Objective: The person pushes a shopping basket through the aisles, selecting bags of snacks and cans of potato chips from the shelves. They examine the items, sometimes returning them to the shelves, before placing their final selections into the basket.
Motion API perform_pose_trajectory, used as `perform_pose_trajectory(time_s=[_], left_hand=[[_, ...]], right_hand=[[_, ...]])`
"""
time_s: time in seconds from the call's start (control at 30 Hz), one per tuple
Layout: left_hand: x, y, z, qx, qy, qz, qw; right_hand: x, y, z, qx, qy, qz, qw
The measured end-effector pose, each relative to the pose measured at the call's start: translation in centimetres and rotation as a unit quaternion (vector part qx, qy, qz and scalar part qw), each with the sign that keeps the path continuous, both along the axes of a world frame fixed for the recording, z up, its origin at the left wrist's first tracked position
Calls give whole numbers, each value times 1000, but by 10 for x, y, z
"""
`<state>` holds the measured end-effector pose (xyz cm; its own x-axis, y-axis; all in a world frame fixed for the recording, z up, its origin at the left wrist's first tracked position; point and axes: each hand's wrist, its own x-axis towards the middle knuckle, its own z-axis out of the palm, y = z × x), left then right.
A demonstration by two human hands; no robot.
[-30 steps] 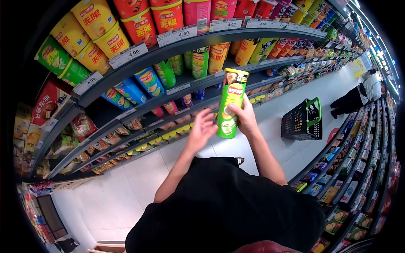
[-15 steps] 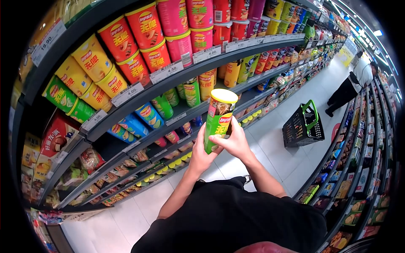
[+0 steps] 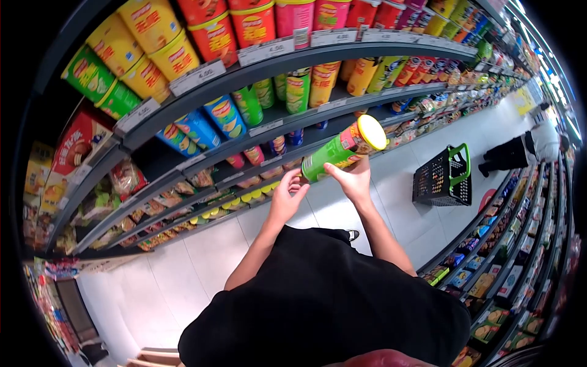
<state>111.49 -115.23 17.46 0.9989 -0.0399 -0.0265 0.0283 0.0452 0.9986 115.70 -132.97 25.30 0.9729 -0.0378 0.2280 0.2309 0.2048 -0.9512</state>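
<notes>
A green can of potato chips (image 3: 333, 153) with a yellow lid is in front of me, tilted so its lid points up and to the right. My right hand (image 3: 353, 181) grips it from below on the lid side, thumb across the label. By the can's lower end is my left hand (image 3: 287, 197), its fingers loosely curled and apart, fingertips right at the base. Beyond the can, a shelf holds similar chip cans, among them a green one (image 3: 298, 92) and an orange one (image 3: 324, 84).
A black shopping basket (image 3: 441, 180) with a green handle stands on the tiled floor (image 3: 391, 211) to the right. Farther along the aisle is another person (image 3: 520, 150). Shelves with packaged snacks (image 3: 483, 281) line the right side; yellow-lidded tubs (image 3: 165, 52) fill the upper left shelf.
The can has gone from nearly upright to tilted right. My left hand has loosened from around it and moved to its base. The view has shifted, and the person appears farther right.
</notes>
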Motion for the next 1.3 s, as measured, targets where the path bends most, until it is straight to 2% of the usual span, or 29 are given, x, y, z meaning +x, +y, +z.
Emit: perform_pose_trajectory(time_s=[0.03,0.07,0.13,0.2,0.23,0.27,0.33,0.43,0.47,0.67,0.73,0.8,0.83,0.93,1.0,1.07,1.1,1.17,1.23,1.27,1.3], left_hand=[[-1,7,-7,48,-3,18,999],[-3,12,-9,49,-1,26,998],[-6,22,-13,81,1,53,995],[-5,30,-17,72,10,42,996],[-7,31,-14,109,13,28,994],[-8,32,-13,145,16,13,989],[-12,33,-11,146,14,-21,989],[-26,30,-11,136,27,-61,988],[-31,29,-18,145,25,-68,987],[-45,17,-36,174,97,-181,963],[-42,10,-41,177,117,-201,956],[-35,0,-41,190,121,-226,948],[-30,-6,-41,199,125,-232,944],[-19,-23,-44,224,120,-252,934],[-13,-35,-41,248,124,-249,928],[-8,-48,-47,267,127,-237,925],[-8,-51,-60,269,145,-220,926],[-13,-53,-100,231,181,-164,942],[-37,-39,-171,179,234,-72,953],[-65,-24,-219,118,287,24,950],[-96,-16,-237,59,397,115,909]], right_hand=[[5,6,1,1,3,10,1000],[13,14,7,-73,-84,-1,994],[33,31,20,-212,-258,-26,942],[51,53,34,-303,-333,-70,890],[69,67,23,-290,-295,-76,907],[74,78,37,-322,-380,-95,862],[107,90,-2,-316,-286,-5,905],[127,119,-2,-267,-177,-52,946],[117,122,21,-302,-128,-60,943],[130,124,19,-369,-57,-104,922],[136,119,8,-403,-100,-108,903],[133,104,11,-442,-52,-64,893],[131,96,-1,-434,-62,-107,892],[115,20,-31,-431,-74,-108,893],[91,-55,-48,-353,-77,-197,912],[72,-152,-98,-363,62,-197,909],[71,-215,-147,-440,92,-223,865],[56,-340,-192,-508,116,-251,816],[58,-469,-227,-558,126,-307,761],[62,-511,-208,-566,172,-331,735],[68,-555,-192,-555,221,-336,728]])
